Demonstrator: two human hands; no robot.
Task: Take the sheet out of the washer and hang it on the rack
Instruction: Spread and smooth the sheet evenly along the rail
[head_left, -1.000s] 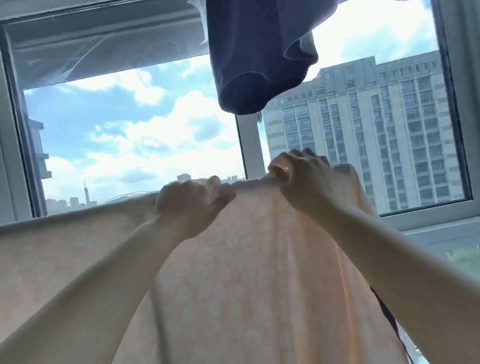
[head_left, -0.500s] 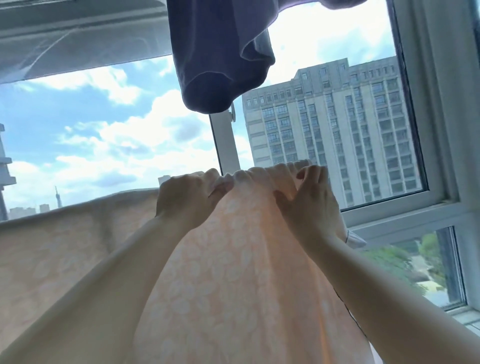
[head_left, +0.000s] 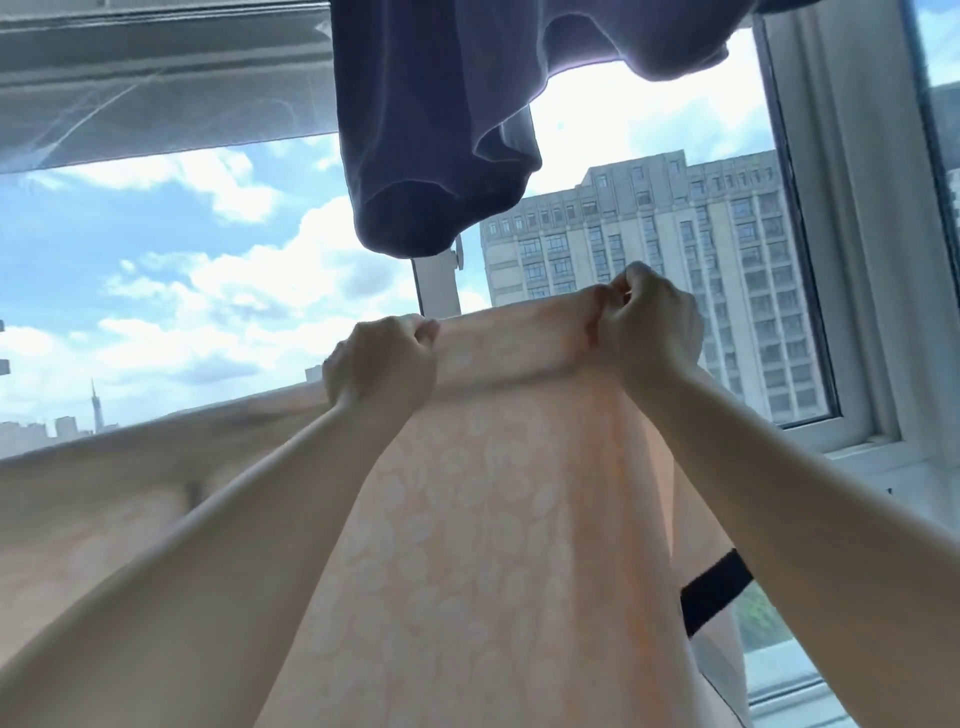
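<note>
Gripping the top fold of the pale peach cotton sheet with a faint white leaf print (head_left: 467, 545), I have both hands up in front of me against the bright window. My left hand (head_left: 382, 366) is curled over the fold lower and to the left; my right hand (head_left: 647, 325) pinches a bunched bit of it higher and to the right, so the hands are apart with a short taut span of cloth between them. I cannot see the rack bar itself; I judge it lies under that fold, since the sheet's top edge runs as one long line from far left, low, up to my right hand. That left-to-right line is the sheet's long axis, and the cloth falls from it toward me, between my forearms. My right hand is nearer the sheet's right-hand end, where the fabric is gathered, so I judge the coming move is to draw that end further right along the bar to spread it flat. There is open room that way up to the white window frame (head_left: 831, 260). Overhead hangs a dark navy garment (head_left: 441, 156), just above my hands but not touching them, so lifting high would brush it. A black strap (head_left: 714, 590) crosses low on the right, beside my right forearm.
</note>
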